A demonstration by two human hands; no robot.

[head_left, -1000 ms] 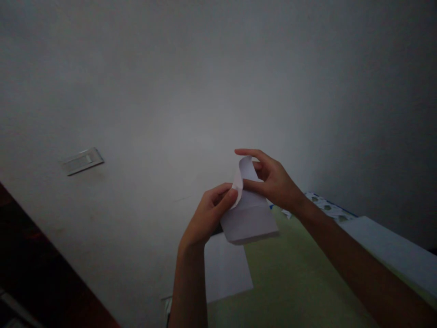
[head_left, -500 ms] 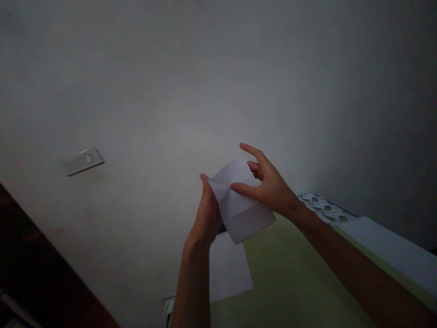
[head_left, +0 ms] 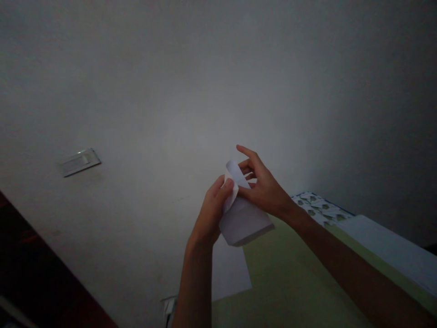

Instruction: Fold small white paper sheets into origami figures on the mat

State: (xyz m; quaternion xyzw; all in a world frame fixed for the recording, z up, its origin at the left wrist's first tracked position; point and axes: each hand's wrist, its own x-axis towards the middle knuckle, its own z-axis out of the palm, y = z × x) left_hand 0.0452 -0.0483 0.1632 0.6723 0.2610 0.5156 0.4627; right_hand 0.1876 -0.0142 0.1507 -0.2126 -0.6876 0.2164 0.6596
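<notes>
Dim indoor room; home or office unclear. Plain white wall with switch plate. Green-topped desk against it carries white paper sheets and a heap of small folded pieces. A folded sheet is above it. Dark wood furniture at left.

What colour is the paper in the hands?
Plain white, no pattern. The folded paper shows best in the head view.

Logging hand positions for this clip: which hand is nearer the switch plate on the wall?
Left. The left hand grips the folded paper on the side toward the switch plate; the right hand pinches it on the far side.
</notes>
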